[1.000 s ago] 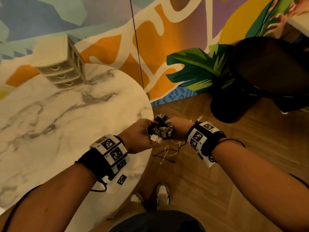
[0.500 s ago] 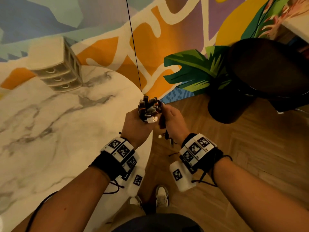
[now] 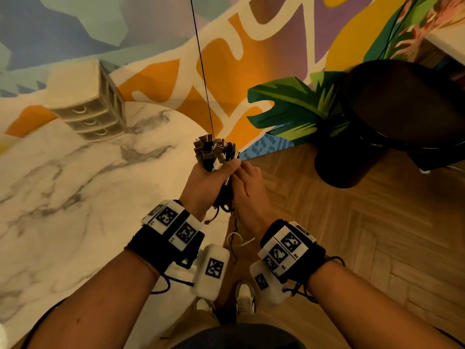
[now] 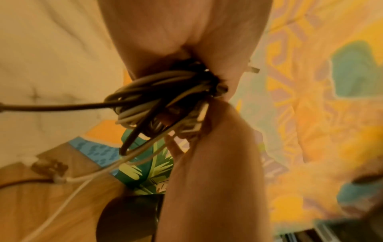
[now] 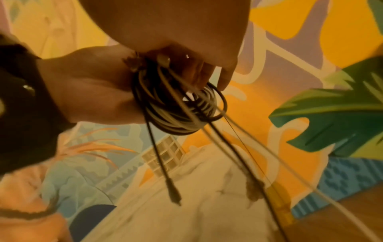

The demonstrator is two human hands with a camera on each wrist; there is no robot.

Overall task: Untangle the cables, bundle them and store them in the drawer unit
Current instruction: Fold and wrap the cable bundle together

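A: Though the plugs bristle above the fist in the head view, the left hand (image 3: pixel 206 182) clenches the cables (image 3: pixel 214 152) at the table (image 3: pixel 75 197) edge; right hand (image 3: pixel 247 190) pinches strands below. One drawer unit (image 3: pixel 88 107), far across the table.

B: Left wrist view?

A: Light, springy, slippery loops; hold them mid-coil. I can't count them.

B: Right wrist?

A: Two plugs dangle, plus thin white strands.

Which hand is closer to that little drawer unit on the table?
Left. The left hand grips the cable bundle over the table edge, toward the drawer unit; the right hand is beyond it, over the floor.
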